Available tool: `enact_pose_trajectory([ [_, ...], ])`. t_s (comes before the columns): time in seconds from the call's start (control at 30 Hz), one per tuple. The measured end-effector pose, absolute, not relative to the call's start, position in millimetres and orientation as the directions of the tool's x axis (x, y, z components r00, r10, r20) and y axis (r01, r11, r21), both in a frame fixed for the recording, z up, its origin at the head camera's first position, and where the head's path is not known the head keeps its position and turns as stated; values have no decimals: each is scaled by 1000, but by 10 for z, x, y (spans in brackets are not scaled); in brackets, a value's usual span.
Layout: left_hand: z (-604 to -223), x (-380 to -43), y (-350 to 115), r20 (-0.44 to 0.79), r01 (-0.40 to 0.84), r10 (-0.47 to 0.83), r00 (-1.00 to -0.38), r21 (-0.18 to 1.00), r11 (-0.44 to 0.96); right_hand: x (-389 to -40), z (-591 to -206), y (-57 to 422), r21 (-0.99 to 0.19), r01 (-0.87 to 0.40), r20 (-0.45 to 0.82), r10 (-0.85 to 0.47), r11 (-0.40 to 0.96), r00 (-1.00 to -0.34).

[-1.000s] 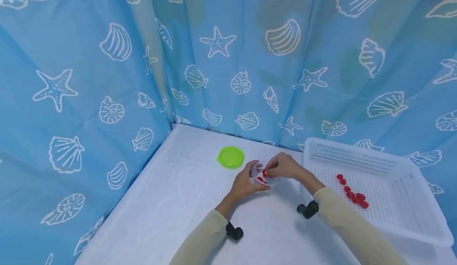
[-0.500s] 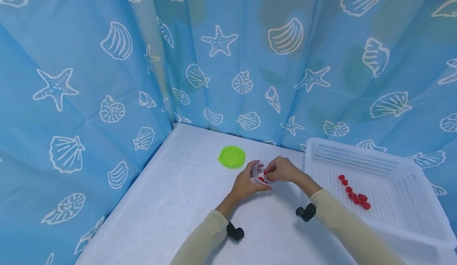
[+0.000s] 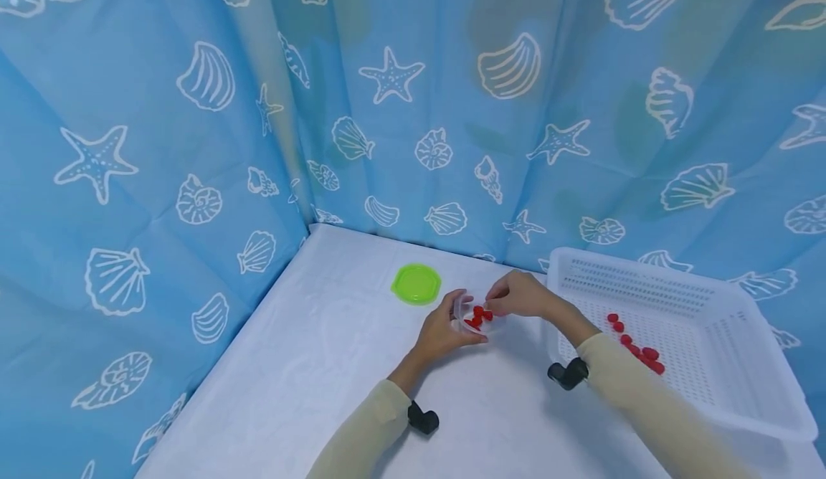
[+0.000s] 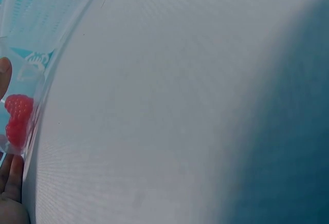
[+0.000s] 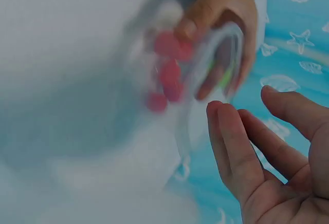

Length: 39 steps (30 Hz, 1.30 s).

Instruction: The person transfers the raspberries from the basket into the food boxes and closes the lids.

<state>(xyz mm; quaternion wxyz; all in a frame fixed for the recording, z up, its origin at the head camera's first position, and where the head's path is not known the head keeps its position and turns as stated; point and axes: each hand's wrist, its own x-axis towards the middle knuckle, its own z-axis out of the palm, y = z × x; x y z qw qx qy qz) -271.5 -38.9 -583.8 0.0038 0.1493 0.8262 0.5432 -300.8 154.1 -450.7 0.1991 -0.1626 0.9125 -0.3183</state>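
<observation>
My left hand grips a small clear plastic cup just above the white table, thumb and fingers round its sides. Several red raspberries lie inside, blurred through the wall in the right wrist view. The left wrist view catches only part of the cup and two or so raspberries at its left edge. Beside the cup's opening, my right hand holds nothing; in the right wrist view its fingers are loosely extended, thumb apart from them. Behind the cup lies a bright green lid, flat on the table.
At the right stands a white perforated basket with several raspberries in a rough line on its floor. My right forearm crosses over its near left side. A blue shell-patterned curtain hangs along the table's back and left edges.
My right hand has let go of a raspberry into the cup and drawn back slightly up and to the right, its fingers parting. My left hand and the cup have stayed put.
</observation>
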Motion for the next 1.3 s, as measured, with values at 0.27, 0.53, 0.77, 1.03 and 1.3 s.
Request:
enact_pose_trajectory([
  [0.27, -5881, -2735, -449, 121, 206, 221, -968, 886, 416, -3076, -4173, 1973, -672, -106, -292, -393, 733, -872],
  [0.53, -5891, -2752, -531, 112, 197, 221, -969, 889, 414, -3124, -4122, 2543, -662, -51, -292, -319, 748, -902],
  [0.77, -5887, -2762, -553, 110, 191, 209, -972, 886, 423, -3140, -4355, 2921, -636, 42, -323, -217, 770, -921],
  [1.03, -5883, -2772, -522, 107, 188, 214, -971, 896, 402, -3161, -4593, 3310, -554, 162, -380, -76, 817, -922],
  [1.3, -5879, -2775, -444, 104, 189, 225, -969, 897, 400, -3149, -4805, 3607, -520, 259, -410, 29, 814, -912],
])
